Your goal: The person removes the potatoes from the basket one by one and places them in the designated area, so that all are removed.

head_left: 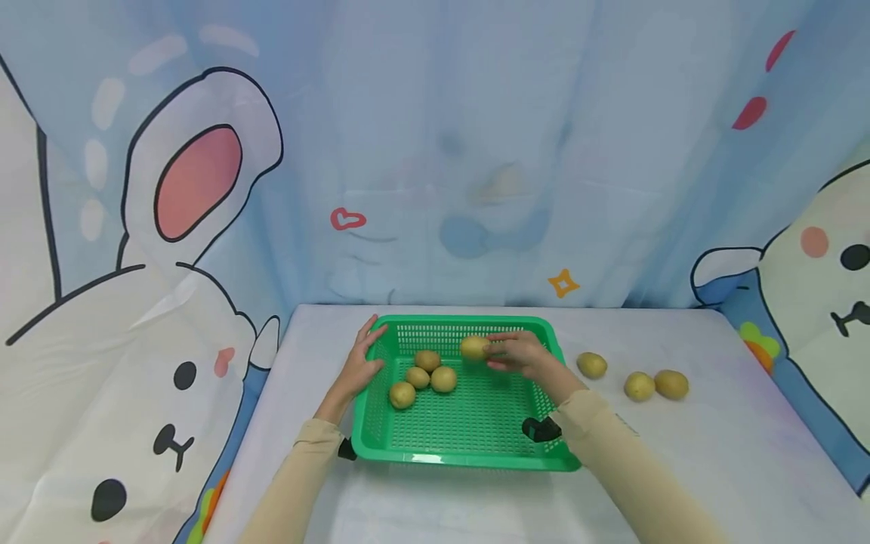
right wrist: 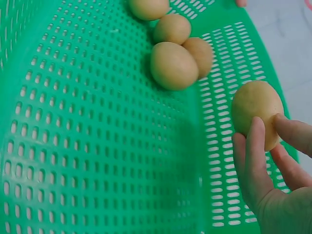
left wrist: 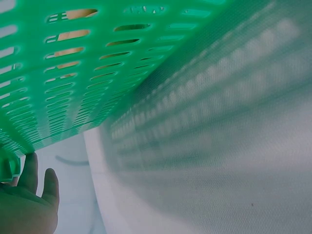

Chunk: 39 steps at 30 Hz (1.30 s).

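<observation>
A green plastic basket (head_left: 469, 434) with slotted walls stands on the table and holds several yellow potatoes (head_left: 444, 379) grouped toward its left side. My right hand (head_left: 519, 353) pinches another potato (right wrist: 256, 109) between thumb and fingertips, above the inside of the basket near its far wall. At the basket's left rim is my left hand (head_left: 355, 370), with spread, mostly straight fingers touching the edge near the far left corner. The left wrist view shows the slotted outer wall (left wrist: 83, 73) close up, with fingers (left wrist: 30, 173) of that hand beside it.
Right of the basket, three potatoes lie on the white tabletop (head_left: 680, 461): one potato (head_left: 592, 366) close to the basket and two side by side farther right. A blue curtain (head_left: 476, 151) with cartoon prints hangs behind the table.
</observation>
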Motion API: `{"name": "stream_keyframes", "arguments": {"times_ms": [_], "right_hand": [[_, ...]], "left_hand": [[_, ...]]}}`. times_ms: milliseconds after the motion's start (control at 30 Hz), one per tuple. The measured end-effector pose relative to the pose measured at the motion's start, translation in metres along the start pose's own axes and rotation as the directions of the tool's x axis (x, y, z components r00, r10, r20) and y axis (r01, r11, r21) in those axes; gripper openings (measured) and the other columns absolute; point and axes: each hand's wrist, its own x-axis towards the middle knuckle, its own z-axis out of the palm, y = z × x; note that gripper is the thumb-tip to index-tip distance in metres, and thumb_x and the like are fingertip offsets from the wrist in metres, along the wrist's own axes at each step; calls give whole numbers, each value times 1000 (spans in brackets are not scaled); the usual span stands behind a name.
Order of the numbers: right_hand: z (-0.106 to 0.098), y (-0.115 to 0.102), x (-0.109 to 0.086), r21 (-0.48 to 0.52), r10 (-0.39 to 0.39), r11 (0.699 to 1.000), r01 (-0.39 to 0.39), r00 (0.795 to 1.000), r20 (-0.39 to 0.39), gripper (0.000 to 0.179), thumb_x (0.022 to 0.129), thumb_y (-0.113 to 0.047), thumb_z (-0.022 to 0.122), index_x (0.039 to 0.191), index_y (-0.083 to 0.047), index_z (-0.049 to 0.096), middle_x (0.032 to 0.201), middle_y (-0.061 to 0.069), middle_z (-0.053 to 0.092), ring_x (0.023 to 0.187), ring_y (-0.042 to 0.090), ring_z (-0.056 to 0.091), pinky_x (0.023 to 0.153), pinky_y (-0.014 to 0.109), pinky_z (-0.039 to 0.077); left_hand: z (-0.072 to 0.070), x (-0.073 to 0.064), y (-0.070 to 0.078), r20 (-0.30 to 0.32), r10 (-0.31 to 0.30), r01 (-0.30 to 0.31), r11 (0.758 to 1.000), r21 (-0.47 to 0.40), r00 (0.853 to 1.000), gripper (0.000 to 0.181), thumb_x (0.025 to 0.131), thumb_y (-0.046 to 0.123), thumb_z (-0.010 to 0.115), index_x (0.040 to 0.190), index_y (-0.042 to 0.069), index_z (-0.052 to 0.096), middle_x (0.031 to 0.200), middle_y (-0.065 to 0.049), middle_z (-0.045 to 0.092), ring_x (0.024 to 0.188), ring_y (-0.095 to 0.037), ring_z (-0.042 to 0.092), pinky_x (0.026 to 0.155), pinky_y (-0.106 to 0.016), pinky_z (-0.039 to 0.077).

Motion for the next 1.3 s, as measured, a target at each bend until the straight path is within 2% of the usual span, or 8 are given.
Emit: {"name": "stream_keyframes", "arguments": {"times_ms": [67,133,333,567,733,967,1233,1300], "right_hand": [[-4,-5,-4,15,-8,1000,8,1000,13,52,92,1,64,140,8,48,126,30,54,93,26,69,81,32,55],[-9,-10,-7,41,-7,999,6,1000,18,52,92,1,64,141,7,47,126,28,55,89,22,69,82,32,55],[-29,-28,-21,84,-16,996,10,998,62,57,94,-2,63,146,5,41,119,20,58,90,19,69,85,31,54],[-53,-46,-33,74,-36,997,31,997,66,61,95,-5,62,150,3,36,123,18,54,92,16,68,93,32,50],[-77,-55,-39,78,-54,996,49,996,64,63,97,-5,59,152,4,30,112,10,58,92,14,69,92,30,50],[-111,-58,-45,134,-41,990,36,999,33,67,96,-3,60,153,3,26,96,1,67,89,14,70,91,29,51],[-150,-52,-52,209,13,978,-16,1000,16,73,96,-2,60,156,0,18,93,2,70,91,16,70,89,28,51],[-160,-48,-53,197,30,980,-30,1000,1,70,96,-3,60,155,-1,22,92,1,69,90,15,70,88,28,52]], "left_hand": [[1,2,-11,-6,0,0,1000,-5,1000,71,78,-18,48,147,-7,38,163,-18,9,149,-38,3,102,-55,30],[1,3,-14,-9,1,-1,1000,-1,1000,72,77,-18,50,147,-6,39,163,-18,10,149,-38,5,103,-55,31],[2,2,-13,-13,11,-11,1000,0,1000,71,77,-16,50,147,-5,41,163,-16,11,150,-37,6,105,-56,29],[2,2,-14,-16,18,-18,1000,1,1000,71,77,-17,49,146,-7,40,163,-18,11,149,-40,5,105,-59,28],[2,2,-14,-12,5,-5,1000,-1,1000,71,77,-16,49,147,-6,40,164,-15,11,150,-37,5,106,-56,28],[2,2,-14,-16,3,-3,1000,4,1000,71,76,-14,50,146,-6,41,163,-15,11,149,-39,6,107,-58,26],[2,2,-14,-8,14,-15,1000,-8,1000,71,78,-17,48,147,-6,39,163,-17,9,150,-37,4,104,-56,28],[2,2,-13,-9,16,-16,1000,-5,1000,71,77,-17,48,147,-6,39,163,-18,10,150,-38,4,105,-57,27]]}}
